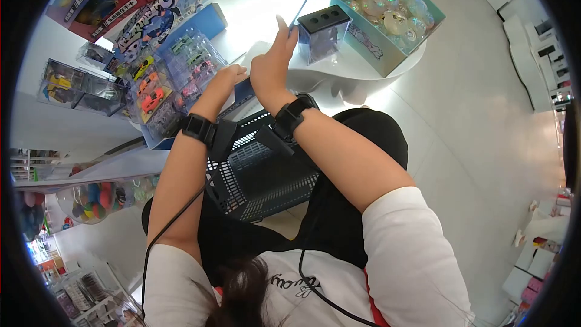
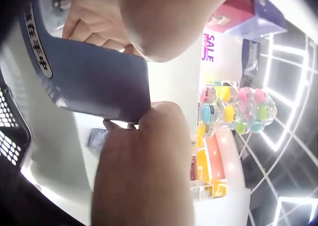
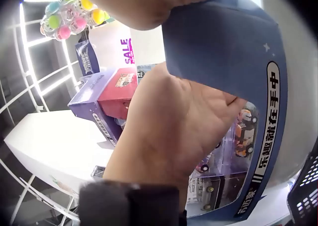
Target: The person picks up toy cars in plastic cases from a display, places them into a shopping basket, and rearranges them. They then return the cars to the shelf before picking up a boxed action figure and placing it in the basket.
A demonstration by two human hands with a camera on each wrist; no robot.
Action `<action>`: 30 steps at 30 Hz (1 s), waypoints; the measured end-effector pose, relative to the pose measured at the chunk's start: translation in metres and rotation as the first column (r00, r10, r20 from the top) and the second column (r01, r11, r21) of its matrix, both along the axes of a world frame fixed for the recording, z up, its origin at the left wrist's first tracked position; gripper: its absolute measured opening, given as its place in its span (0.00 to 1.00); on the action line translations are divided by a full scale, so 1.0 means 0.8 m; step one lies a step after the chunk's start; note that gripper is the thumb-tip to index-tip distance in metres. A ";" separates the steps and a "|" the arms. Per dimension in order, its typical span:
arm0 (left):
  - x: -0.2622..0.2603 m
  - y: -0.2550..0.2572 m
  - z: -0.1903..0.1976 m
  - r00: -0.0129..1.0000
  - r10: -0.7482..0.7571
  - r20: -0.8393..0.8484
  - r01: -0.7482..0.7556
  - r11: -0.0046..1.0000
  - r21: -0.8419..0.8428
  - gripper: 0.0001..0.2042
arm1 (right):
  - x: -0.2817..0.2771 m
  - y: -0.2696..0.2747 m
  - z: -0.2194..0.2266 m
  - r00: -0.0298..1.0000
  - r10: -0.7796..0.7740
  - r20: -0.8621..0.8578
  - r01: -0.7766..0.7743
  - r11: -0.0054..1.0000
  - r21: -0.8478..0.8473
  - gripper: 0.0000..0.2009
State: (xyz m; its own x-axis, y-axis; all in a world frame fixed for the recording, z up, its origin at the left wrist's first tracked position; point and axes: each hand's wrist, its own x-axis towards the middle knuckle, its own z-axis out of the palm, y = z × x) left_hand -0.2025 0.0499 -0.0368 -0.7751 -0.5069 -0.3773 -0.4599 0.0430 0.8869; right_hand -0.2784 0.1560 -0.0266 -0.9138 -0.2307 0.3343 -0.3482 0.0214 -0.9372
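Observation:
A blue cardboard display box (image 1: 245,92) holds toy cars (image 1: 152,98) in clear cases. At its right end is my left hand (image 1: 225,82), reaching in past the cut-out edge. In the right wrist view the left hand (image 3: 174,116) has its fingers partly hidden behind the blue panel (image 3: 218,47). My right hand (image 1: 273,66) grips the same end from the outer side. The left wrist view shows the right hand's fingers (image 2: 119,125) along the panel's lower edge. A thin blue strip (image 1: 304,6) rises beside the right fingertips in the head view.
A black-topped clear case (image 1: 324,33) stands right of my hands, beside a green box (image 1: 387,60) of shiny clear balls. Red and purple boxes (image 1: 115,0) sit behind the display box. A black perforated basket (image 1: 266,175) lies between my knees.

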 end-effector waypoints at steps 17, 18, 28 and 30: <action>-0.042 0.017 0.058 0.868 -0.370 0.330 0.452 0.864 -0.220 0.18 | 0.002 0.002 -0.013 0.998 0.005 0.067 -0.015 0.989 0.148 0.31; -0.053 -0.010 0.025 0.792 -0.432 0.431 0.579 0.754 -0.308 0.18 | 0.002 0.002 -0.015 0.997 0.021 0.081 -0.036 0.981 0.189 0.31; -0.111 -0.081 0.071 0.731 -0.358 0.581 0.443 0.896 -0.006 0.23 | -0.011 0.011 -0.002 0.977 0.184 0.104 -0.211 0.861 0.464 0.33; -0.121 -0.102 0.064 0.738 -0.308 0.600 0.483 0.862 -0.153 0.21 | -0.013 0.011 -0.002 0.973 0.181 0.140 -0.227 0.842 0.489 0.34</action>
State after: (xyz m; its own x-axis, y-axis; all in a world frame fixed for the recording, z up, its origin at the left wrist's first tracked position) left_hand -0.2997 -0.0317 0.0141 -0.6397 -0.3505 -0.6840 -0.7360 0.5357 0.4138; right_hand -0.2890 0.1647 -0.0284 -0.8471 -0.5294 0.0468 -0.3160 0.4309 -0.8453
